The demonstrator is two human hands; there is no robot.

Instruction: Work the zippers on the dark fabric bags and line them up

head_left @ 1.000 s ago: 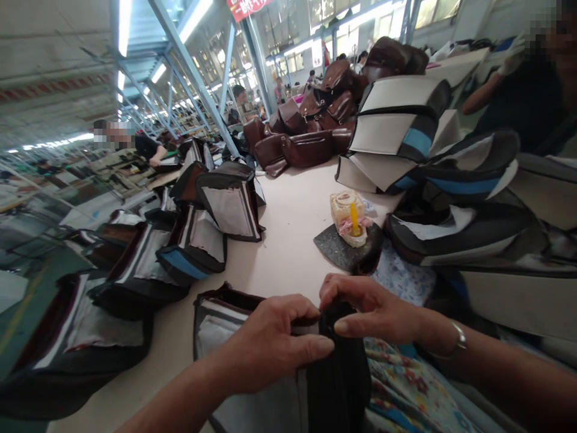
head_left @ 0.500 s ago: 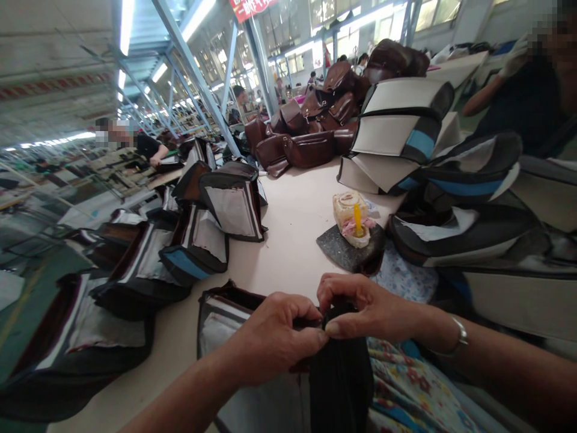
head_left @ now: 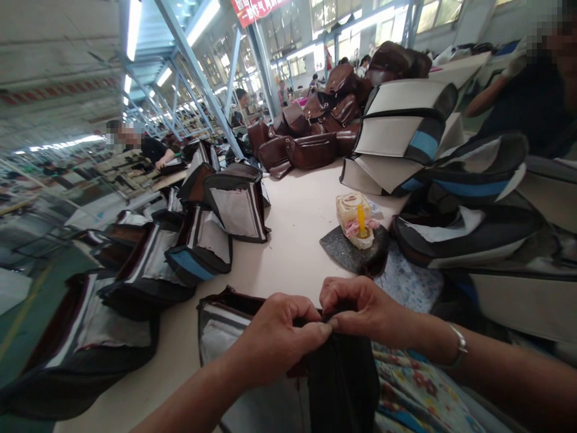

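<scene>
My left hand (head_left: 282, 340) and my right hand (head_left: 358, 310) pinch the top edge of a black fabric bag (head_left: 342, 385) from either side, with their fingertips almost meeting. The bag stands upright before me, and its open mouth shows a pale grey lining (head_left: 238, 385) and dark brown trim. My fingers hide the part of the edge they grip. A bracelet circles my right wrist (head_left: 458, 347). A floral cloth (head_left: 415, 385) lies under my right forearm.
Several black, white and blue bags (head_left: 198, 252) line the cream worktable (head_left: 288, 252), with more stacked at right (head_left: 401, 126) and brown bags (head_left: 311, 150) behind. A wrapped food item (head_left: 355, 219) sits on a dark mat (head_left: 347, 252). Co-workers (head_left: 527, 102) (head_left: 148, 147) sit nearby.
My hands have drawn slightly closer on the bag's edge, and my right fingers curl more tightly. The whole view has shifted a little, with the surroundings moving slightly right.
</scene>
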